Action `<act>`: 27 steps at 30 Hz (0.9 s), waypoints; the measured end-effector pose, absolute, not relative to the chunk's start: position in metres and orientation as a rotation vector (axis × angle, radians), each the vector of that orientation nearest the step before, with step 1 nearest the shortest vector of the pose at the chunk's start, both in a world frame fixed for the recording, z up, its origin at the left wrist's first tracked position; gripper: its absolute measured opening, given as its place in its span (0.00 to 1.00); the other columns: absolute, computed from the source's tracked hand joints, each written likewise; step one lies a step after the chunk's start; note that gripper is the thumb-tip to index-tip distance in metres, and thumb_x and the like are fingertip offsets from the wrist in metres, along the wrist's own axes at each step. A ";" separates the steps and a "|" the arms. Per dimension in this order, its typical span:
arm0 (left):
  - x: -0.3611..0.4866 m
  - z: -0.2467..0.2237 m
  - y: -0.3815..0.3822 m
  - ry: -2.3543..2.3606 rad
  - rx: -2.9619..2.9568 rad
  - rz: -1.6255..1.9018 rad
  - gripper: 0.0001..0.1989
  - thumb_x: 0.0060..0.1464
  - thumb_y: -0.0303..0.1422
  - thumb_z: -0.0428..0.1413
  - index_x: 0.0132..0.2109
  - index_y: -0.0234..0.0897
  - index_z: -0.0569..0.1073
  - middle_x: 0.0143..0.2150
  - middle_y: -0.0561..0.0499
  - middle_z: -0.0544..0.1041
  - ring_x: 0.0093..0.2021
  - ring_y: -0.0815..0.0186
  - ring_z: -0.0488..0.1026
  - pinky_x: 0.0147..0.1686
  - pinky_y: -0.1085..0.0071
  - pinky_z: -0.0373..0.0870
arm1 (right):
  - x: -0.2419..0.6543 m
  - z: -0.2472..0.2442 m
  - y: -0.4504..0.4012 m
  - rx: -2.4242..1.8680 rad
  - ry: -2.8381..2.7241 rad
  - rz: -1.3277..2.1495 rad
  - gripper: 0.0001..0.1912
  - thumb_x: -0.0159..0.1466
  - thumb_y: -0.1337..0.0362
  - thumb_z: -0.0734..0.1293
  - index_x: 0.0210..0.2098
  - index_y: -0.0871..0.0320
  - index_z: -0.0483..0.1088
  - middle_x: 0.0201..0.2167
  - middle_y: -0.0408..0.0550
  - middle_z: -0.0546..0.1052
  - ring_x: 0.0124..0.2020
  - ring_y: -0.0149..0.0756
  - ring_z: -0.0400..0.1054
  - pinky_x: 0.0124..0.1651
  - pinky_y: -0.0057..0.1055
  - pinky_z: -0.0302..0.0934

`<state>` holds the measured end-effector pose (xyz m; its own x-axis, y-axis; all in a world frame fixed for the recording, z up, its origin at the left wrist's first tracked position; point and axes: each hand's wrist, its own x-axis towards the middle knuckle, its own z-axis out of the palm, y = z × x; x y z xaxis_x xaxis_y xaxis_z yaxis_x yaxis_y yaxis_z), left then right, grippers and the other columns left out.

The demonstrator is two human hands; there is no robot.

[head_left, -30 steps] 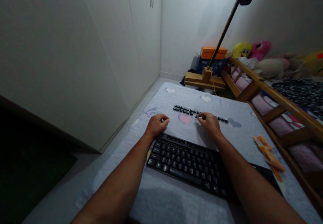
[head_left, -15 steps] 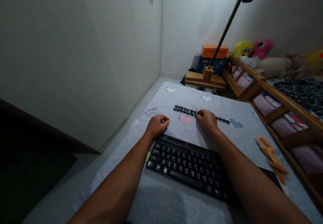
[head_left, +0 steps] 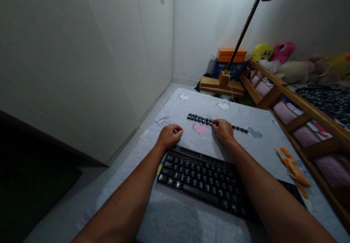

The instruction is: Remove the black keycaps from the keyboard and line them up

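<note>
A black keyboard [head_left: 201,181] lies on the cloth-covered surface in front of me, its right part hidden under my right forearm. Just beyond its upper left corner rests my left hand [head_left: 170,135], fingers curled in and thumb tip meeting the index finger; I see nothing held there. Farther off, my right hand [head_left: 222,130] pinches at a line of small black keycaps [head_left: 199,119], with its fingers closed on one of them. These keycaps stand in two rows to the left of that hand, and a single row runs out to its right. Behind the fingers lies a thin wire loop [head_left: 209,117].
On the right, an orange cloth [head_left: 294,168] lies beside a dark flat object [head_left: 292,191]. A wooden bed rail [head_left: 303,100] borders the right side. White cabinet doors [head_left: 109,53] stand to the left. At the far end is a wooden stand [head_left: 222,84] with a slanted pole.
The view has shifted very slightly. My right hand stays at the keycap line with fingers closed, and my left hand keeps its place and curl.
</note>
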<state>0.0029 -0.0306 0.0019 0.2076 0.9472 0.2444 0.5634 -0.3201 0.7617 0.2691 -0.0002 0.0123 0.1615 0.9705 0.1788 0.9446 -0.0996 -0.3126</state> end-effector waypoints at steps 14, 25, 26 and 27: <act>0.002 0.000 -0.030 1.391 1.980 0.960 0.09 0.51 0.33 0.54 0.34 0.35 0.78 0.33 0.50 0.79 0.32 0.67 0.73 0.36 0.72 0.69 | 0.268 0.015 -0.002 -2.074 -1.814 0.110 0.10 0.59 0.65 0.65 0.37 0.55 0.78 0.37 0.50 0.81 0.41 0.39 0.73 0.45 0.30 0.62; 0.002 -0.001 -0.030 1.381 1.988 0.965 0.09 0.51 0.33 0.54 0.34 0.36 0.78 0.33 0.50 0.79 0.33 0.66 0.73 0.36 0.72 0.69 | 0.268 0.019 -0.007 -2.010 -1.735 0.172 0.09 0.57 0.66 0.65 0.33 0.55 0.78 0.36 0.51 0.81 0.40 0.40 0.73 0.45 0.31 0.62; 0.002 -0.001 -0.030 1.382 1.984 0.965 0.09 0.51 0.33 0.54 0.34 0.36 0.78 0.33 0.50 0.79 0.33 0.66 0.73 0.35 0.72 0.69 | 0.268 0.021 -0.008 -1.995 -1.716 0.181 0.09 0.56 0.65 0.65 0.33 0.56 0.78 0.36 0.51 0.81 0.39 0.40 0.73 0.45 0.32 0.61; 0.002 -0.001 -0.030 1.381 1.980 0.966 0.09 0.51 0.33 0.54 0.34 0.36 0.78 0.33 0.50 0.79 0.33 0.66 0.73 0.35 0.72 0.69 | 0.268 0.025 -0.009 -1.975 -1.695 0.192 0.10 0.56 0.65 0.65 0.34 0.56 0.78 0.36 0.51 0.80 0.39 0.40 0.72 0.45 0.32 0.61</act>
